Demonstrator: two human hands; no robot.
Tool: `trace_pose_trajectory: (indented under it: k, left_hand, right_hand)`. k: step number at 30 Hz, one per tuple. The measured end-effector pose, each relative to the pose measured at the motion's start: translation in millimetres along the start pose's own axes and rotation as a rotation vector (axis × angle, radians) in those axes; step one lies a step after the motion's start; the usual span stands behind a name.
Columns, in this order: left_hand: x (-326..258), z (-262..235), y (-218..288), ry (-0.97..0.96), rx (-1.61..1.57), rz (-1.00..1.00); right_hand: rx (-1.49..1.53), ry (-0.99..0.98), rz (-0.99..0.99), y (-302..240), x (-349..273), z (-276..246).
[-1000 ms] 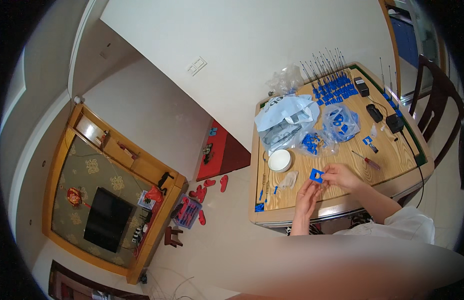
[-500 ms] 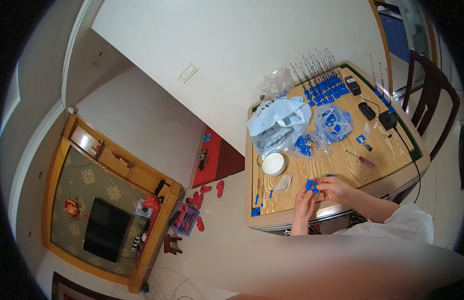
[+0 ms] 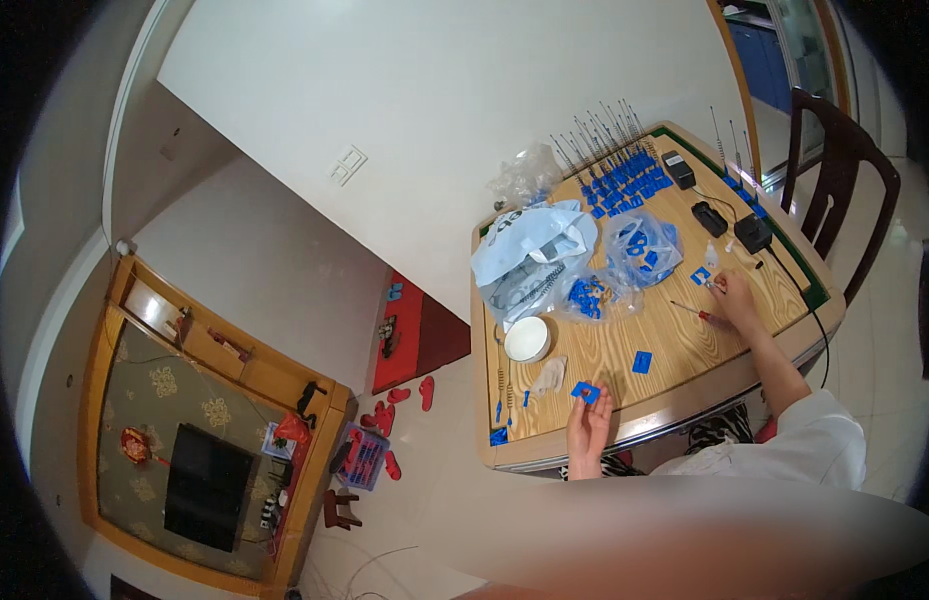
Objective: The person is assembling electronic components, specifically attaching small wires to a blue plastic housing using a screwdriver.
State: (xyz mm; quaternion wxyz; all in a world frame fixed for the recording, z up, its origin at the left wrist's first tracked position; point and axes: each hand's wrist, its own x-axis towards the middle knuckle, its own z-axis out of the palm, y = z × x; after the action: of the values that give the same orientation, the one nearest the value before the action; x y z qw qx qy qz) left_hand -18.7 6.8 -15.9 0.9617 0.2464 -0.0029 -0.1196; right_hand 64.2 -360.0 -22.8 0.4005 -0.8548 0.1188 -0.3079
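Note:
My left hand (image 3: pixel 588 435), at the table's near edge, grips a small blue plastic piece (image 3: pixel 585 392) between thumb and fingers. Farther right, my right hand (image 3: pixel 735 300) reaches across the table with its fingertips closed together. Something small is at those fingertips, but I cannot make out what it is. Just beyond them lies a blue piece with a cut-out (image 3: pixel 701 274). A screwdriver (image 3: pixel 707 316) with a red handle rests beside my right hand. Between my hands, a flat blue square piece (image 3: pixel 642 362) lies on the wood.
A white bowl (image 3: pixel 528 340) and crumpled clear plastic (image 3: pixel 550 376) stand left. Behind are a light blue bag (image 3: pixel 535 240), a clear bag of blue parts (image 3: pixel 643 250) and rows of blue pieces with upright springy rods (image 3: pixel 630 180). A black adapter (image 3: pixel 753 233) trails a cable.
My right hand has left the blue piece in my left hand and moved far right, to the small parts beyond the screwdriver. The flat blue square is uncovered. The view has shifted slightly.

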Motion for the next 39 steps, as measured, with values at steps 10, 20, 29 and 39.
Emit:
trace_pose_trajectory:
  k: [10,20,29,39]
  left_hand:
    - [-2.3,-3.7,-6.6,-0.109,-0.067,-0.082]
    - [-13.3,11.0,-1.2,-0.171,-0.124,-0.071]
    - [-22.9,37.1,6.8,-0.410,-0.290,-0.145]
    - [-38.2,57.0,15.5,-0.445,-0.137,-0.063]
  right_hand:
    - [-0.128,-0.190,0.165,19.8,9.5,1.7]
    - [0.691,-0.236,0.176,-11.7,8.0,4.4]
    - [0.788,-0.423,-0.249,-201.2,-43.0,-25.5]
    - [0.822,-0.566,-0.496,-240.6,-80.4,-35.0]
